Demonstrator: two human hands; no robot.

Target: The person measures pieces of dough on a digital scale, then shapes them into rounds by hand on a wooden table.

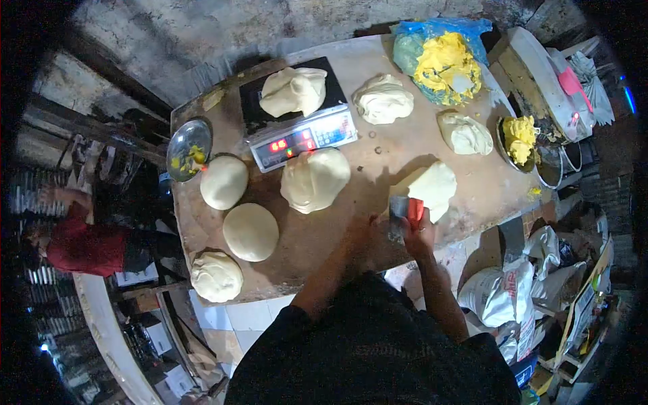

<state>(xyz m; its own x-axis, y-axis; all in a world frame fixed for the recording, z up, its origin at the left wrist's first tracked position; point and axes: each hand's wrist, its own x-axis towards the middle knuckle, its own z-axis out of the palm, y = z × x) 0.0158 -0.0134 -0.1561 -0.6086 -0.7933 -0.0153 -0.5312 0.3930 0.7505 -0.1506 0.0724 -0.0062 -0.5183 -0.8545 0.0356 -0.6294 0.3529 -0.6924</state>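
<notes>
My right hand is closed around the red handle of a dough scraper, whose metal blade is at the left edge of a pale dough piece. My left hand is low over the table, left of the blade; its fingers are dark and blurred. Another dough lump rests on a digital scale with a lit red display. In front of the scale lies a large dough piece. Two smooth dough balls sit to the left, with a rougher lump at the corner.
At the back right, a blue plastic bag holds yellow fat-like paste. Two more dough lumps lie on the table. A metal bowl stands at the left edge. White sacks are on the floor; a person in red is at far left.
</notes>
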